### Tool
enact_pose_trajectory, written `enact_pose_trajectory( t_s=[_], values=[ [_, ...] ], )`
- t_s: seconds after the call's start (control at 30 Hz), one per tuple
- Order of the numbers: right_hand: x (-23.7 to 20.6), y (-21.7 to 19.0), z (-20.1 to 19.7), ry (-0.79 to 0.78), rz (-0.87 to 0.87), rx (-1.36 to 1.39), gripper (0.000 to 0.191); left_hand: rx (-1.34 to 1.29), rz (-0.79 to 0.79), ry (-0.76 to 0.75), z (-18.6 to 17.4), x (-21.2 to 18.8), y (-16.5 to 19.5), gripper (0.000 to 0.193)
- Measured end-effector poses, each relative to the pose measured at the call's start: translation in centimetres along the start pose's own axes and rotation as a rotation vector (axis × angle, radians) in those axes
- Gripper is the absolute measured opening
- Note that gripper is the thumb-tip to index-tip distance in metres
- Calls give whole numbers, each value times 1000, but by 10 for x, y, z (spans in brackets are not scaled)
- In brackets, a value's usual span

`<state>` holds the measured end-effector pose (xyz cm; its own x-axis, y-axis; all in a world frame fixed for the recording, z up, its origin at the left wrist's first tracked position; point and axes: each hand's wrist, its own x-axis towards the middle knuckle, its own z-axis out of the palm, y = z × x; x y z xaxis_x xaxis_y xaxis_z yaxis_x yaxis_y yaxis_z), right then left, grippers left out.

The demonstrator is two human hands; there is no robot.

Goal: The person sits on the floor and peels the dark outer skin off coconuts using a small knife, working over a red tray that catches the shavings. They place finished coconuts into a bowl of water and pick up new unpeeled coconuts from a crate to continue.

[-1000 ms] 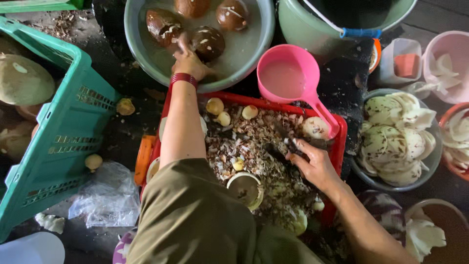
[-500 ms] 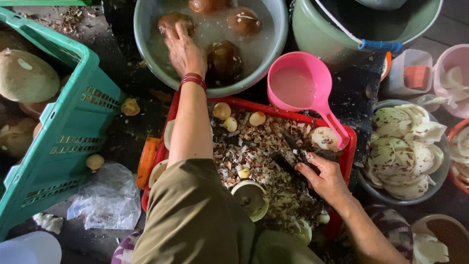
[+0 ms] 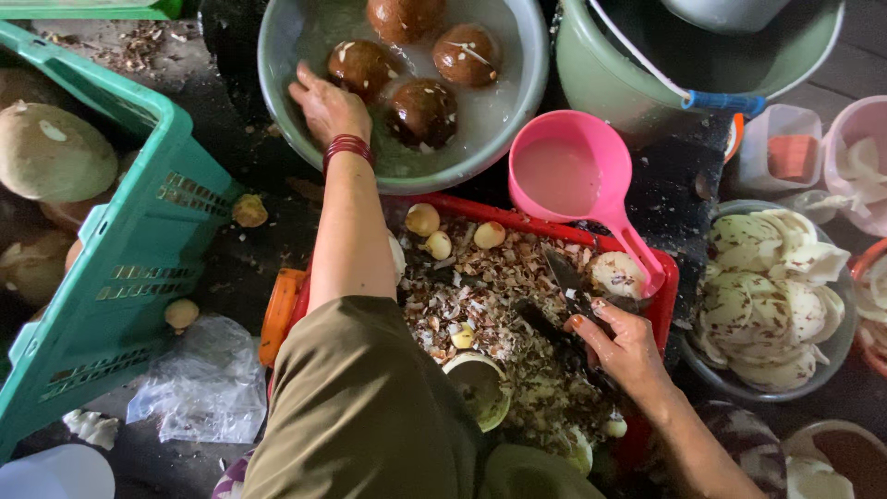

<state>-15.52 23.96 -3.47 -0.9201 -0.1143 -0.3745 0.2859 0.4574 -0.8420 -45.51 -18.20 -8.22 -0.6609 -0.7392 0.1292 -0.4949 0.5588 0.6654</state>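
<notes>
The left hand (image 3: 325,103) reaches far across into a grey basin (image 3: 277,55) of cloudy water, palm down with the fingers loosely spread and slightly curled at the basin's left wall; it grips nothing that can be seen, though the fingertips lie just beside the nearest of four brown peeled coconuts (image 3: 360,66) floating there. A stack of red bangles (image 3: 347,148) circles that wrist. The right hand (image 3: 626,346) rests nearer, at the right edge of a red tray (image 3: 517,222), its fingers closed around the handle of a dark knife (image 3: 562,273) whose blade points far and left over the tray. The tray is heaped with brown and white shell shavings (image 3: 462,286), with several small pale round pieces (image 3: 423,219) along its far side. A pink scoop (image 3: 564,171) holding milky liquid lies with its handle across the tray's far right corner, touching a white coconut piece (image 3: 617,273). To the right, a metal bowl (image 3: 827,356) holds stacked white coconut slices (image 3: 758,296). Far right stands a green bucket (image 3: 601,74) with a blue-gripped handle. On the left, a green plastic crate (image 3: 120,277) holds whole pale husked coconuts (image 3: 51,152), and a crumpled clear plastic bag (image 3: 199,383) lies near it on the dark floor.
</notes>
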Motion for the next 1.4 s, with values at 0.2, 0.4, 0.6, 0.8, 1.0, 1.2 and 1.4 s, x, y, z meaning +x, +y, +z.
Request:
enact_pose_trajectory(
  t_s=[0.2,0.4,0.6,0.8,1.0,1.2,1.4],
  values=[
    [-1,3,2,7,-27,4,16,-561,35,-231,-19,2,5,62],
    [-1,-1,2,16,-43,-2,16,-718,-54,-219,-19,9,4,69],
    [-1,-8,6,16,1,91,27,-976,16,-329,-15,9,0,94],
    [-2,-9,7,12,-11,25,27,-676,177,-420,-25,-3,5,104],
    [-4,-25,6,170,-446,-237,16,-535,262,-293,-28,-15,9,78],
    [-6,-36,1,383,-554,-448,20,-1347,-222,-472,-40,-29,3,70],
    [-7,-17,-3,485,-540,-516,28,-1988,-520,-623,-61,-61,-14,87]
  ],
)
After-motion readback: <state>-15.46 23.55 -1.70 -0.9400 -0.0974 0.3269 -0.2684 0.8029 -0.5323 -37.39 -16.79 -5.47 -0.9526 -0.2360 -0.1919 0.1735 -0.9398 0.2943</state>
